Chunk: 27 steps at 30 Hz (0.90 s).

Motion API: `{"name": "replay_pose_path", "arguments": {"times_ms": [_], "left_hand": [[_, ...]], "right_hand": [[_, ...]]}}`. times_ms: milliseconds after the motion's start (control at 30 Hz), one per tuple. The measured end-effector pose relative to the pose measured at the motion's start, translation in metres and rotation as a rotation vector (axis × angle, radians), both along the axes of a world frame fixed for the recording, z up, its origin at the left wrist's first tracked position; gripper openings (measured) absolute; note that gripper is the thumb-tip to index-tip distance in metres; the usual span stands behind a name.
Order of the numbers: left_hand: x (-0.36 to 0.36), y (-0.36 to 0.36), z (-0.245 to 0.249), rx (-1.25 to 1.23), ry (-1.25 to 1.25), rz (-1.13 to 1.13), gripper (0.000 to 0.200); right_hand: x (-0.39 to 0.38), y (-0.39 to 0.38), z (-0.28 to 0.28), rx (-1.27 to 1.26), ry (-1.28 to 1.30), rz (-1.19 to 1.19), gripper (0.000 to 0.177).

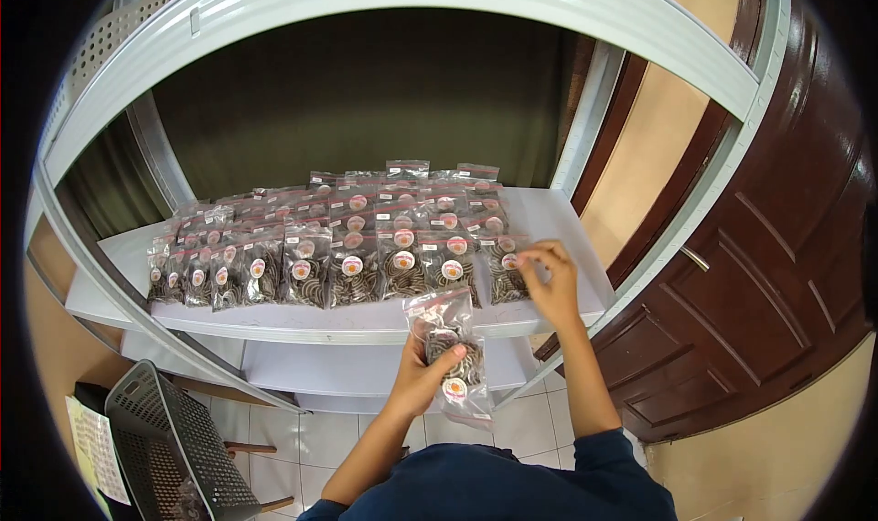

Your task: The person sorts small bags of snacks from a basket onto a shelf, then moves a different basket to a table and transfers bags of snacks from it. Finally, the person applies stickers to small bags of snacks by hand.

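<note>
White shelving (274,327) stands in front of a dark green curtain (366,91) in the head view, with a brown door (732,311) on the right and pale floor tiles (325,439) below. Rows of clear bags (352,279) fill much of the upper shelf, from its left side to right of its middle. They have red-lined tops, and many show round white labels with pink and orange marks; coiled, striped pieces show inside those of the near row.

Near the viewer, in front of the shelf's edge, the left hand (425,375) is closed around what look like two overlapping bags (466,365), thumb across the front. A round label faces up at their near end, and clear plastic sticks out at both ends.

To the right, the right hand (551,283) is at the right end of the near row, fingers bent, fingertips by the last bag (508,283). Whether they touch or grip it, I cannot tell.

At the near left, a grey perforated basket (197,448) stands beside a yellowish sheet (96,448).
</note>
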State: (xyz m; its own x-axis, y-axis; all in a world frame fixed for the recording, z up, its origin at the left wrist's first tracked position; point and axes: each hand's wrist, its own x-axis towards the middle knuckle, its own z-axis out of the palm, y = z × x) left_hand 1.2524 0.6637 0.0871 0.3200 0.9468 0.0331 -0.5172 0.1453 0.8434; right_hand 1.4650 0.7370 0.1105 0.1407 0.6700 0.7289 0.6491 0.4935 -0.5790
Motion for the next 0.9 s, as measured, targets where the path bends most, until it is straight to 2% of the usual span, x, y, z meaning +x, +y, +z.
{"name": "replay_pose_path", "arguments": {"times_ms": [67,200,267,300,333,400,433,500,533,600,667,733,767,800,867,900], "left_hand": [[0.001,0.007,0.006,-0.042,-0.008,-0.031,0.049],[0.002,0.021,0.010,-0.023,-0.033,-0.077,0.050],[0.003,0.026,0.007,-0.125,-0.014,-0.061,0.049],[0.004,0.024,0.010,-0.122,-0.008,-0.047,0.046],[0.005,0.022,0.009,-0.123,-0.006,-0.045,0.046],[0.010,0.017,0.005,-0.116,-0.130,0.068,0.043],[0.012,0.015,0.005,-0.118,-0.132,0.076,0.043],[0.016,0.011,0.007,-0.101,-0.188,0.095,0.045],[0.017,0.009,0.007,-0.101,-0.191,0.100,0.045],[0.018,0.004,0.009,0.235,0.159,0.008,0.048],[0.018,-0.005,0.016,0.179,0.126,-0.073,0.052],[0.019,-0.007,0.017,0.249,0.244,-0.203,0.055],[0.021,-0.009,0.019,0.271,0.239,-0.174,0.057],[0.022,-0.009,0.019,0.274,0.235,-0.172,0.057],[0.024,-0.009,0.016,0.282,0.219,-0.138,0.061],[0.025,-0.007,0.010,0.301,0.189,-0.127,0.063]], "right_hand": [[-0.003,-0.006,-0.010,-0.007,-0.151,0.007,0.006],[-0.008,-0.012,-0.014,0.024,-0.238,-0.008,0.006],[-0.008,-0.015,-0.016,-0.011,-0.271,-0.005,0.007],[-0.007,-0.016,-0.015,0.022,-0.277,-0.006,0.014],[-0.010,-0.022,-0.010,0.021,-0.275,-0.004,0.014],[-0.018,-0.039,0.005,0.139,-0.285,-0.011,0.030],[-0.023,-0.046,0.007,0.138,-0.286,-0.002,0.030],[-0.034,-0.055,0.009,0.009,-0.103,0.509,0.048],[-0.037,-0.054,0.009,0.008,-0.105,0.515,0.048],[-0.041,-0.054,0.009,-0.453,0.517,0.731,0.057],[-0.032,-0.046,0.022,-0.484,0.513,0.692,0.055],[-0.020,-0.042,0.031,-0.590,0.159,0.782,0.052],[-0.017,-0.044,0.037,-0.611,0.013,0.774,0.051],[-0.016,-0.044,0.036,-0.610,0.008,0.773,0.051],[-0.012,-0.045,0.030,-0.717,0.171,0.739,0.040],[-0.011,-0.044,0.030,-0.672,0.284,0.759,0.033]]}}
